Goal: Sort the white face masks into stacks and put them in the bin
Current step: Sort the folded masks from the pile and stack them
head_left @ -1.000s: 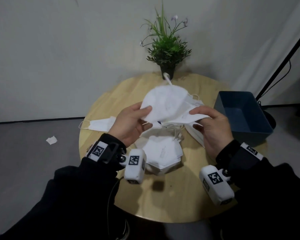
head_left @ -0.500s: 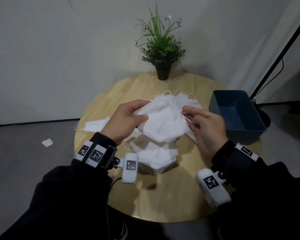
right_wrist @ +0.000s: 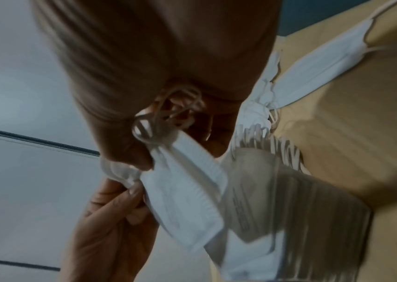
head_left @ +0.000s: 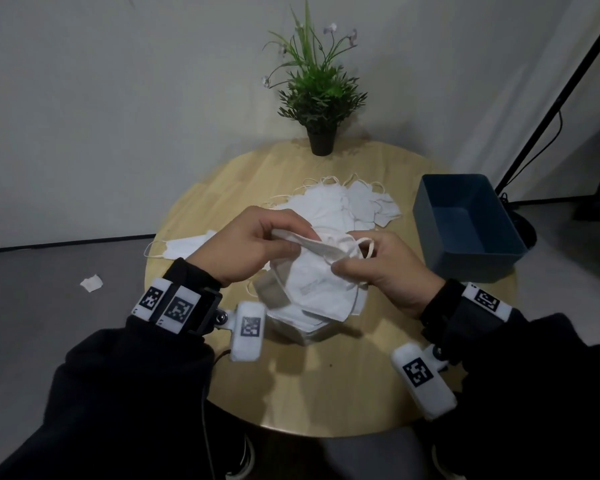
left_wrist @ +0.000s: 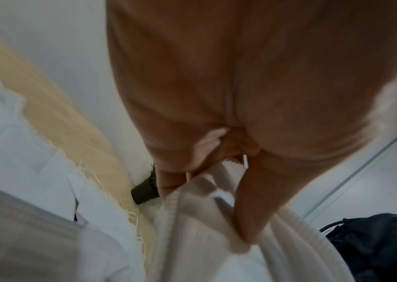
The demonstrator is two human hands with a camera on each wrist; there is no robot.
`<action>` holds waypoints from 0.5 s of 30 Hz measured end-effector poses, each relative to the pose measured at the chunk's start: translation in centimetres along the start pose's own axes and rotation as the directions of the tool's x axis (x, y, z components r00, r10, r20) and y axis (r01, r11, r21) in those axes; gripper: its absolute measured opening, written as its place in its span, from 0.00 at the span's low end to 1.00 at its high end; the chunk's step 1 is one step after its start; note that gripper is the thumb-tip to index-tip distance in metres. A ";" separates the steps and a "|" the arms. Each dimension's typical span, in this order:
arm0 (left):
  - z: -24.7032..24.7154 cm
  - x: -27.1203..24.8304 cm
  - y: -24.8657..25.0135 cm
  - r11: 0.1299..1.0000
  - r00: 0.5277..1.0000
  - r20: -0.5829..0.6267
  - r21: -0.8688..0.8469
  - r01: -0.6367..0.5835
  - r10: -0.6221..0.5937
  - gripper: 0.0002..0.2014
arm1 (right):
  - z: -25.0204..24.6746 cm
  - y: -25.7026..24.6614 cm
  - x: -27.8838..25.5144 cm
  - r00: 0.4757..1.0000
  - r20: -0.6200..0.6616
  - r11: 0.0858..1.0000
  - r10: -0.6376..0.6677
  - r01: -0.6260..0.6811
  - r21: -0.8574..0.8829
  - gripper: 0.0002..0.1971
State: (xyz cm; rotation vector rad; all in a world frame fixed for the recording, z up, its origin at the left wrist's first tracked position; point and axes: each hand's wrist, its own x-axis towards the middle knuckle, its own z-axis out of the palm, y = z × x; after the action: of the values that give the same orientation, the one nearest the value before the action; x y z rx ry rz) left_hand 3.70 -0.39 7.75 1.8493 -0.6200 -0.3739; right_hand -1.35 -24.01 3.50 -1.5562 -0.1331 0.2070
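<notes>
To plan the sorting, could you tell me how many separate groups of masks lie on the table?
3: a stack in front, a loose pile behind it, and one flat mask at the left edge. Others may be hidden underneath.

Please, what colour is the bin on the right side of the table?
The bin is dark blue, seen best in the head view.

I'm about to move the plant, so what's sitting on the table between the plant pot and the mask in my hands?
In the head view, a loose heap of masks lies between the plant pot and the held mask.
</notes>
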 end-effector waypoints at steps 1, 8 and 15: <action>-0.1 0.0 -0.1 1.000 1.000 0.014 0.021 0.012 -0.012 0.15 | -0.1 0.1 0.0 1.000 -0.013 1.000 0.023 -0.023 -0.007 0.10; -1.6 -0.5 -0.6 0.988 0.995 0.003 0.117 0.102 -0.103 0.23 | -0.9 -1.2 0.4 0.960 -0.145 0.853 0.241 -0.138 0.503 0.17; -1.6 -0.5 -0.4 0.998 0.998 -0.007 0.021 0.061 -0.061 0.13 | -0.6 -1.2 0.0 0.988 -0.020 0.948 0.151 -0.139 0.287 0.13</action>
State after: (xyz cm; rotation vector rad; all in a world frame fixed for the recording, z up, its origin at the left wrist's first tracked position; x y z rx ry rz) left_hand 4.23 1.24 7.96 1.8923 -0.5658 -0.4032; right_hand -1.20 -24.61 4.69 -1.2818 0.0438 0.2960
